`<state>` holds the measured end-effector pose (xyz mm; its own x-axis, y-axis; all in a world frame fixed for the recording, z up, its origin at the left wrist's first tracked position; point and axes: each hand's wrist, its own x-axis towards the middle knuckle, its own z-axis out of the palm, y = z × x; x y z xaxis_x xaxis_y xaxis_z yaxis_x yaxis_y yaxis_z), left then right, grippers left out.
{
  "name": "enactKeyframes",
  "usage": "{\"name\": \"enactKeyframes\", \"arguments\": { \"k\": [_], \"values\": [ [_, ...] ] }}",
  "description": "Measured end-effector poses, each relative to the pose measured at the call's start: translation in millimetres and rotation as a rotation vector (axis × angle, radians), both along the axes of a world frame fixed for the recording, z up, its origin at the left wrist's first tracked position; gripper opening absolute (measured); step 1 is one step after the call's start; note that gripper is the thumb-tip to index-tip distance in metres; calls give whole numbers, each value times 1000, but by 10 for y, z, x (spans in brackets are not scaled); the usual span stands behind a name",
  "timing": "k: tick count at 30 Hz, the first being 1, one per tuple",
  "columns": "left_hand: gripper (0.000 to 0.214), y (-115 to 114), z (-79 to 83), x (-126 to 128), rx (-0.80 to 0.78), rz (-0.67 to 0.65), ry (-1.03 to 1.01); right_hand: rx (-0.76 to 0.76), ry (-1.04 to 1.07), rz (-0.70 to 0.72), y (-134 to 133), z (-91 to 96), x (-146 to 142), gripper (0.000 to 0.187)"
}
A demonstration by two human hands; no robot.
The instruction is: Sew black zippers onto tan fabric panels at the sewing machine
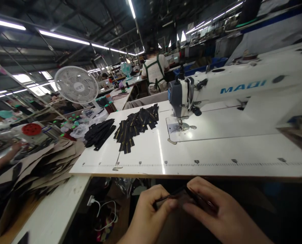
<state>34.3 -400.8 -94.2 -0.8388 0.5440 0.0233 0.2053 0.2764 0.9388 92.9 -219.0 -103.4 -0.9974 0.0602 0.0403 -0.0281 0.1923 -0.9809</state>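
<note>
1. Clock read from the hands, 12 straight ahead. On my remote feed, L hand [153,210] is pinched on the edge of a dark cloth piece [183,197], thumb against curled fingers.
2. R hand [212,206] is pinched on the same piece, approx. 3 o'c of L; the hands are near each other, cloth spanning btwn.
3. Cloth sits low in view, just off the near edge of the white table [145,158], not on it. Lower part is too dark to make out.
4. Step in hand, I'd judge: working that edge w/ the fingertips. To do it well, I'd keep both pinches light but firm, edge evenly taut, no twist, thumbs level, fingertips close to the edge.
5. I'd also lift the piece a bit into the light; it's v. dim down there.
6. Around: sewing machine [255,79] at 12 to 1 o'c, zippers [138,123] w/ gold-coloured teeth at 11, black strips [100,134] at 10, fan [76,84] btwn 10 and 11.
7. Writing: blue "MAQI" lettering [243,87] on the machine arm, 1 o'c. Ruler strip [181,165] along the table's near edge at 12; its nos. are too small for me. Fan's centre badge: can't read.
</note>
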Motion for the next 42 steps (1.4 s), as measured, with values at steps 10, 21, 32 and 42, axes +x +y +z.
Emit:
{"name": "enactKeyframes", "arguments": {
  "k": [10,21,32,42],
  "values": [
    [53,-158,-110,-91,-5,-50,-470,-42,-75,3,201,-182,-246,31],
    [50,-59,-8,-81,-19,41,-399,865,661,-165,87,-134,-113,41],
    [44,-75,86,-40,56,62,-414,933,797,-150,-126,-184,-100,31],
    [47,-90,49,-24,48,84,-406,1000,844,-176,-146,-178,-64,27]
  ]
}}
